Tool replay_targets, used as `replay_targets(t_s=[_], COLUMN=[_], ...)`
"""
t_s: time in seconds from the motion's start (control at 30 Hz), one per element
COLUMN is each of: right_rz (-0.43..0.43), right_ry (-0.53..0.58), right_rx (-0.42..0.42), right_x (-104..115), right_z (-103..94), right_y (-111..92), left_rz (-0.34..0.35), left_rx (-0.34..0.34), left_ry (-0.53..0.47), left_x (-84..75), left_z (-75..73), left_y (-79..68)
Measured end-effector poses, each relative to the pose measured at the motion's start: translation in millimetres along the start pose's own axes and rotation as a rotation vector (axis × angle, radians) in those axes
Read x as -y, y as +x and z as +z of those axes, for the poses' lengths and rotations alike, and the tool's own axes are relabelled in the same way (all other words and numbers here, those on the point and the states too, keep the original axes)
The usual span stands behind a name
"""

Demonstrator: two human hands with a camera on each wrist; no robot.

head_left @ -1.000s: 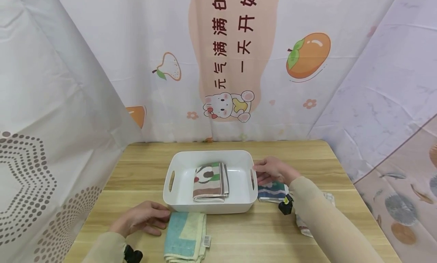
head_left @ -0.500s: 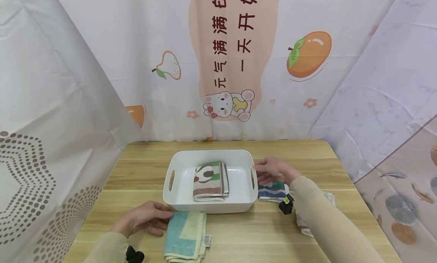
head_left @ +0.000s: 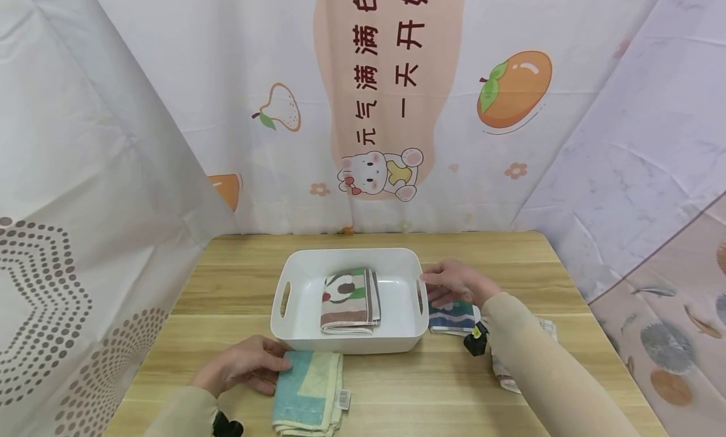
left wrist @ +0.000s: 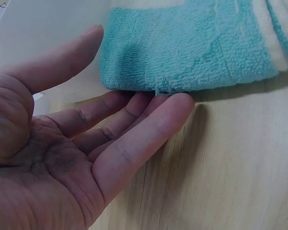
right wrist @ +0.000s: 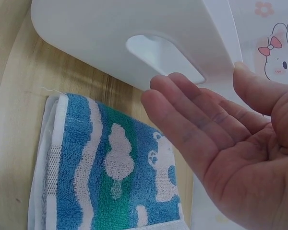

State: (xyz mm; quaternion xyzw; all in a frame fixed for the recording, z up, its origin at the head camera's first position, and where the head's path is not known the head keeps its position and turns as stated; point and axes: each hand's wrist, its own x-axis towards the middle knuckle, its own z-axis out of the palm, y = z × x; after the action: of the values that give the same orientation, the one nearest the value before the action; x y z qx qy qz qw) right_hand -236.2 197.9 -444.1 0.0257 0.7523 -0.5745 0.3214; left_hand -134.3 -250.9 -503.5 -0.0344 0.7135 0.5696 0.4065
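Observation:
In the head view my left hand (head_left: 249, 364) is at the left edge of a folded teal and cream towel (head_left: 308, 393) in front of the white basket. The left wrist view has my extended fingers (left wrist: 139, 139) low against the towel's folded edge, some tips hidden beneath it, the thumb raised beside it. My right hand (head_left: 454, 282) is at the basket's right side. Fingers (right wrist: 182, 110) slightly bent, it hovers by the handle opening, thumb tip near the rim. A folded blue and green towel (right wrist: 115, 167) lies below that hand, partly hidden by it in the head view.
The white basket (head_left: 295, 260) stands mid-table, holding a folded brown, white and green towel (head_left: 350, 301). Another light patterned towel (head_left: 507, 374) shows partly from behind the right sleeve (head_left: 533, 349). Printed curtains (head_left: 272, 191) hang behind the wooden table (head_left: 408, 393) and along both sides.
My left hand has shifted slightly right, its thumb now over the teal towel's corner. The right hand, basket and towels stay in place.

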Motion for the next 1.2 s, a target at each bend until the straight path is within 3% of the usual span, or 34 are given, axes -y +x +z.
replay_targets(t_s=[0.4, 1.2], right_rz=[-0.018, 0.000], right_ry=[0.004, -0.022], right_rx=[0.016, -0.002], right_x=[-3, -2], right_z=[-0.1, 1.0], right_y=[2, 3], left_rz=[0.002, -0.062], left_rx=[-0.012, -0.132], left_ry=[0.034, 0.188], left_x=[0.8, 2.3], left_z=[1.2, 10.7], left_y=[-0.9, 9.4])
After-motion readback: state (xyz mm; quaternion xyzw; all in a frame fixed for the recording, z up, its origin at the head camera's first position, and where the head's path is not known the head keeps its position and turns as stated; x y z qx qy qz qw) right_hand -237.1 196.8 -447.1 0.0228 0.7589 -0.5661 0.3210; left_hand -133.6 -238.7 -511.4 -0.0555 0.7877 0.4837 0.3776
